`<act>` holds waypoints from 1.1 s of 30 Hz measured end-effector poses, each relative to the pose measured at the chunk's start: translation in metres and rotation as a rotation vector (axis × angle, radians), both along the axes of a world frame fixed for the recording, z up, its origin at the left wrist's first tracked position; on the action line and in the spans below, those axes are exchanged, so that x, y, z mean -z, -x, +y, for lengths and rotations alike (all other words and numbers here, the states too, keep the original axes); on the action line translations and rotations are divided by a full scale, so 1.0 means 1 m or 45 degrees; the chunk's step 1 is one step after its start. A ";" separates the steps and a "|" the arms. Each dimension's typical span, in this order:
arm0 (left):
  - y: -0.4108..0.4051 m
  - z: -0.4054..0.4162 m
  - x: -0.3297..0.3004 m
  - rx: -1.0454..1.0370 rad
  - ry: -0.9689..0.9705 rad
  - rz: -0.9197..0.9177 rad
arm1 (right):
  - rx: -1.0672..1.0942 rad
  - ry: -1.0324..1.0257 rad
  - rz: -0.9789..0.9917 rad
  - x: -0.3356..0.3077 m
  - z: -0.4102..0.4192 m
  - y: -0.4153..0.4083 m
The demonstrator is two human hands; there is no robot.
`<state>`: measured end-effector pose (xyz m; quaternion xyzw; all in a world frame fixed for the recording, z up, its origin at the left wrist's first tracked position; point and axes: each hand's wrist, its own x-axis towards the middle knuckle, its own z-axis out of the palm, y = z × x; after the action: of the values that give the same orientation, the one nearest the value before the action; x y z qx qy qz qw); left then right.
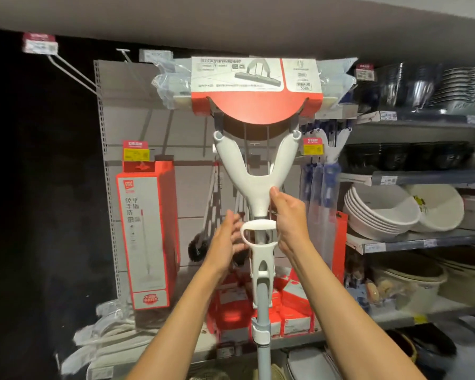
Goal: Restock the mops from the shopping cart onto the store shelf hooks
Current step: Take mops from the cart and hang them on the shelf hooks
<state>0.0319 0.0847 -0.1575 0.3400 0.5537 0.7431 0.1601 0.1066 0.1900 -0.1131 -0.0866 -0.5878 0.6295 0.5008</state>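
The shelf unit (137, 127) with its pale pegboard back fills the view behind both raised forearms, and a bare wire hook (72, 74) juts out of it well up and to the left of the fingers. The mop (254, 171) stands upright in the middle, head uppermost: its sponge head in a red and white card sleeve (254, 78) sits high above the fingers, the white Y-shaped yoke runs down from it to the fingertips, and the pale blue pole drops between the 2 forearms to the bottom edge. To the left of the fingers, on the pegboard, hangs a tall red and white box (146, 237); to their right, on grey shelves, sit stacked white bowls (379, 212). Below the wrists lie red packages (294, 311). The right hand (290, 219) reaches up with the forearm steep, its thumb and fingers curled round the neck of the yoke just above the white loop handle, thumb tip pressed on the base of the Y. The left hand (228, 238) is raised beside that loop handle, palm turned toward it, fingers straight and slightly apart; it is blurred, and I cannot tell whether the fingertips touch the handle.
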 end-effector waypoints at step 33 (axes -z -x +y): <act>-0.048 0.209 -0.110 -0.457 -0.509 0.284 | -0.464 -0.189 0.113 -0.072 0.227 -0.023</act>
<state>0.0802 0.2942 -0.0476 0.3411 0.4616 0.8120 -0.1060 0.1298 0.4172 -0.0413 0.0862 -0.6158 0.6678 0.4090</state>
